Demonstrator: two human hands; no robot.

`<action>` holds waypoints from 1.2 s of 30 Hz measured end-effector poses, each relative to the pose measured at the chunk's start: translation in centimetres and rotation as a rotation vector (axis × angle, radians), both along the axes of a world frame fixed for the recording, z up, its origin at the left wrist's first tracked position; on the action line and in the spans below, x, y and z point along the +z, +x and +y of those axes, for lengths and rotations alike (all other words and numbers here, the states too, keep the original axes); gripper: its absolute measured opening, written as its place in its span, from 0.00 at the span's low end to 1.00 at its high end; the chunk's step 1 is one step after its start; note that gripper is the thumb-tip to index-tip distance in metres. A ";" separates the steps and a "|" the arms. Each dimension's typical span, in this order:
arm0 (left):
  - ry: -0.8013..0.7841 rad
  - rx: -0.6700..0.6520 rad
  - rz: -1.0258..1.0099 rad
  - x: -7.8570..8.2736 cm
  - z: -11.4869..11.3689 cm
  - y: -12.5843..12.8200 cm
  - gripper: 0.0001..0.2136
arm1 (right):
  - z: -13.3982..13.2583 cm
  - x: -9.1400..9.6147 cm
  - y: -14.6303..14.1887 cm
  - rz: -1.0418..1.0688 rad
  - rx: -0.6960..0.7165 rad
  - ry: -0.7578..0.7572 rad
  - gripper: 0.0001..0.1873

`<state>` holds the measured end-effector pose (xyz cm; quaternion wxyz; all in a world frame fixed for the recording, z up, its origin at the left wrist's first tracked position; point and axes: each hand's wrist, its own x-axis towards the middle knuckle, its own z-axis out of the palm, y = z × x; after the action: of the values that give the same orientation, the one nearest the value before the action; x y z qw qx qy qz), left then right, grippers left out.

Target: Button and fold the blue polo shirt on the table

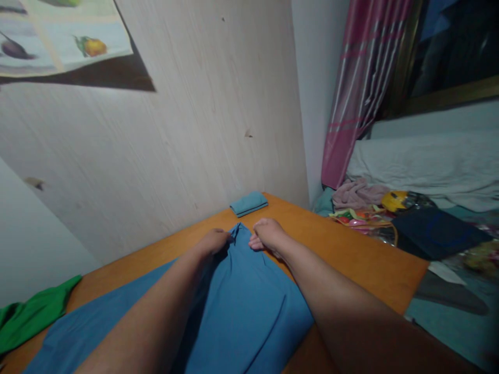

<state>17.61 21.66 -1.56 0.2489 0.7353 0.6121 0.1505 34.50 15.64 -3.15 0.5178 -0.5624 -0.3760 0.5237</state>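
Note:
A large piece of blue cloth [245, 311], perhaps a garment, lies spread over the table and runs toward me. Its far end is gathered into a raised peak between my hands. My left hand [216, 241] is closed on the left side of that peak, thumb and fingers pinching the fabric. On the other side my right hand [266, 235] has its fingers curled in at the cloth's edge and also grips it. Just beyond my hands sits a small folded blue cloth [249, 203], touched by neither.
The orange-brown table [351, 254] meets a pale wood panel [187, 130] at the back. Green cloth [37, 311] lies at the left edge. To the right, past the table's corner, are a pink curtain [353, 93], a pinkish towel [358, 194] and a dark flat item [436, 232].

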 end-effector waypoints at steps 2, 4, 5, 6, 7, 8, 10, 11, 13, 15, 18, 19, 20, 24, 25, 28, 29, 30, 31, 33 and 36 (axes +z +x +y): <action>-0.021 0.003 -0.037 0.1 -0.1 -0.5 0.11 | -0.3 0.0 -0.4 -0.009 0.032 -0.009 0.05; -0.024 0.009 -0.039 0.2 -0.1 -0.6 0.12 | -0.6 0.0 -0.7 -0.029 0.061 -0.029 0.05; -0.019 0.012 -0.026 0.3 0.0 -0.5 0.12 | -0.7 0.0 -0.8 -0.038 0.073 -0.037 0.05; -0.009 0.014 -0.005 0.3 0.1 -0.4 0.12 | -0.8 0.0 -0.8 -0.045 0.081 -0.043 0.06; 0.007 0.016 0.023 0.4 0.3 -0.1 0.11 | -0.8 -0.1 -0.9 -0.050 0.085 -0.045 0.06; 0.027 0.017 0.058 0.4 0.5 0.2 0.10 | -0.8 -0.1 -0.8 -0.052 0.087 -0.045 0.07; 0.078 0.019 0.139 0.5 1.0 0.9 0.11 | -0.7 -0.2 -0.8 -0.053 0.094 -0.050 0.08; 0.106 0.018 0.183 0.6 1.2 1.3 0.12 | -0.7 -0.2 -0.7 -0.051 0.097 -0.053 0.09; 0.165 0.014 0.272 0.5 1.5 2.0 0.15 | -0.7 -0.1 -0.7 -0.049 0.102 -0.059 0.09; 0.217 0.011 0.353 0.4 1.6 2.6 0.17 | -0.7 -0.1 -0.7 -0.050 0.104 -0.061 0.10; 0.270 0.002 0.444 0.2 1.4 3.1 0.16 | -0.8 0.1 -0.8 -0.056 0.100 -0.058 0.10; 0.281 -0.001 0.467 0.2 1.3 3.2 0.15 | -0.8 0.1 -0.8 -0.059 0.103 -0.059 0.10; 0.290 -0.002 0.485 0.2 1.2 3.2 0.15 | -0.8 0.1 -0.9 -0.061 0.106 -0.061 0.10; 0.324 0.000 0.533 1.0 1.3 3.5 0.15 | -0.8 0.0 -0.9 -0.075 0.112 -0.066 0.09; 0.334 0.003 0.540 1.2 1.4 3.5 0.15 | -0.7 0.0 -0.9 -0.082 0.114 -0.062 0.10; 0.366 0.026 0.546 2.0 1.7 3.6 0.16 | -0.4 -0.4 -0.9 -0.109 0.130 -0.045 0.10; 0.375 0.036 0.542 2.1 1.9 3.6 0.16 | -0.3 -0.6 -0.9 -0.116 0.133 -0.042 0.10; 0.382 0.043 0.537 2.2 2.0 3.6 0.16 | -0.2 -0.7 -0.9 -0.122 0.133 -0.039 0.10; 0.387 0.048 0.528 2.1 2.0 3.6 0.15 | -0.1 -0.8 -0.9 -0.128 0.132 -0.038 0.10; 0.392 0.052 0.503 1.6 2.2 3.5 0.15 | 0.0 -0.9 -0.9 -0.137 0.128 -0.034 0.09; 0.378 0.052 0.440 0.3 2.8 3.2 0.14 | 0.1 -1.0 -0.9 -0.148 0.125 -0.032 0.08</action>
<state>20.84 24.43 -1.25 -0.0353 0.7678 0.6311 0.1051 33.58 15.74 -4.17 0.4458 -0.5831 -0.4392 0.5180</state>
